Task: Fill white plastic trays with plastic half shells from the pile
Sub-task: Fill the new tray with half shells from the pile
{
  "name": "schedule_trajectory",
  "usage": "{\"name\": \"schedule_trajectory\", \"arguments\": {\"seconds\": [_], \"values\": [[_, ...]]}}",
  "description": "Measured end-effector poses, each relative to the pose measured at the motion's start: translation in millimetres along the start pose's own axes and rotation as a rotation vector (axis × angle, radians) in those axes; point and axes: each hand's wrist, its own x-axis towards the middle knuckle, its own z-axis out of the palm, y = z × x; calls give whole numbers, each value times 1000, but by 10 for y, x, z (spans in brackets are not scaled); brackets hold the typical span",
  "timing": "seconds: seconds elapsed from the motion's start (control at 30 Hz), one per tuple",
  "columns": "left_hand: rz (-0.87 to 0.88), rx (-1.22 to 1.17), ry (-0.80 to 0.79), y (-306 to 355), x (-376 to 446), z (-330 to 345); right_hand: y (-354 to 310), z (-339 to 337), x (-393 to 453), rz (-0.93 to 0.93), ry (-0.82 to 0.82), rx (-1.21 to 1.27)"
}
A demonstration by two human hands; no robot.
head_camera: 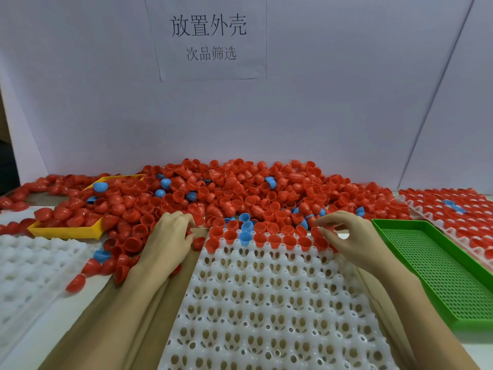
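Note:
A big pile of red half shells [240, 188] with a few blue ones lies along the back of the table. In front of me is a white plastic tray [266, 303]; its far rows hold red shells [282, 240] and one blue shell [245, 237], and the other pockets are bare. My left hand [168, 239] is at the tray's far left corner with its fingers curled, and red shows between fingers and thumb. Another red shell [198, 242] lies just beside it. My right hand [346, 236] pinches a red half shell [316, 231] at the tray's far right corner.
A yellow tray [66, 232] sits half buried in shells at the left, with a bare white tray [32, 268] in front of it. A green perforated tray [426, 265] lies at the right, and behind it is a white tray full of shells [469, 222]. A white wall with a paper sign [210, 38] stands behind.

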Motion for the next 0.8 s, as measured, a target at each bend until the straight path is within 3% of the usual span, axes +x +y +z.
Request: {"name": "schedule_trajectory", "arguments": {"seconds": [0.17,0.3,0.43,0.53,0.67,0.8], "values": [[-32,48,48,-14,-16,-71,37,17,12,2,74,62],[83,188,139,-58,-8,-62,23,42,23,1,108,67],[161,79,-49,-54,72,106,-11,52,24,-4,126,65],[117,171,-121,-141,141,185,-22,61,27,4,122,68],[94,285,-13,-192,139,198,-17,54,22,9,114,64],[187,-31,203,-80,105,18,1,36,20,7,128,68]]}}
